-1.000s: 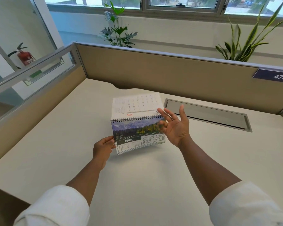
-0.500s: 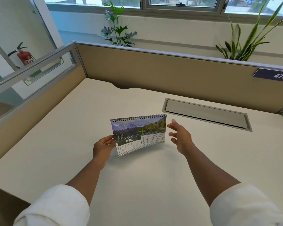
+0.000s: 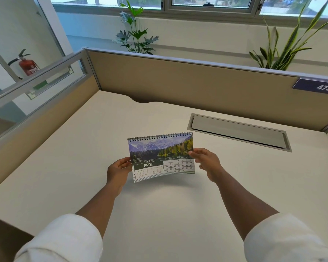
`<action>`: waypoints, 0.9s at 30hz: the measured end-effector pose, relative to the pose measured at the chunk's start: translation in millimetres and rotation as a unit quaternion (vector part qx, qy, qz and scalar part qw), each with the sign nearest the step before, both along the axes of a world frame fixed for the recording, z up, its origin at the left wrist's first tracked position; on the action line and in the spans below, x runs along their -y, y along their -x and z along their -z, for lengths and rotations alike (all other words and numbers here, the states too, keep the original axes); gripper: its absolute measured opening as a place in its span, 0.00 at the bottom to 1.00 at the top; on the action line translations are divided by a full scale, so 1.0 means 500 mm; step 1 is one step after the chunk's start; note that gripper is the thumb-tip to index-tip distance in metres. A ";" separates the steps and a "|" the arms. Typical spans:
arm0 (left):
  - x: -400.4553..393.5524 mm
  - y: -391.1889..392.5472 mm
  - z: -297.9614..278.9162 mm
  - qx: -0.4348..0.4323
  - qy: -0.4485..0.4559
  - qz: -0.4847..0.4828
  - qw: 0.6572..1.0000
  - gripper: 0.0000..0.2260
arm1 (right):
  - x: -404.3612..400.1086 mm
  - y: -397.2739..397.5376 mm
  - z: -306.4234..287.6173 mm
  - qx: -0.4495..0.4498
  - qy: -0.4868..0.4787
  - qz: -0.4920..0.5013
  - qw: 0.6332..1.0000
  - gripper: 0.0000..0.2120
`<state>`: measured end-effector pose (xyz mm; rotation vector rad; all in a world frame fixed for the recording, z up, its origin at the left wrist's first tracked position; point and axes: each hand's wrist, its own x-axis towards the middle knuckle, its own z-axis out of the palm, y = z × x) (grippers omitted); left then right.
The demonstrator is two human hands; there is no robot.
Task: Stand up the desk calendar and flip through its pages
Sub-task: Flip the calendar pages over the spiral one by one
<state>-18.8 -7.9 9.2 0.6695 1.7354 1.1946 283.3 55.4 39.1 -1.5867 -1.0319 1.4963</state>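
Reaching in, right hand (image 3: 206,163) now pinches calendar (image 3: 161,154) right edge; left hand (image 3: 117,171) still grips left edge.

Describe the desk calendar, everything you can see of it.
The desk calendar is a wire-bound paper flip calendar, spiral along its top edge. The facing page shows a mountain lake photo above an April 2026 date grid. It is held upright, slightly askew, over the pale desk. The left hand grips its left edge; the right hand pinches its right edge.
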 end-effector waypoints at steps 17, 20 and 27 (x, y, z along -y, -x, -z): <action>0.003 -0.007 -0.005 -0.006 0.000 -0.017 1.000 0.07 | 0.003 -0.002 0.004 -0.007 -0.043 -0.007 0.999 0.09; 0.003 -0.008 -0.006 -0.006 0.000 -0.017 1.000 0.06 | 0.004 -0.002 0.007 -0.010 -0.045 -0.008 0.999 0.09; 0.006 -0.009 -0.006 -0.007 0.005 -0.012 1.000 0.05 | 0.008 -0.009 0.009 -0.022 -0.018 -0.044 0.999 0.09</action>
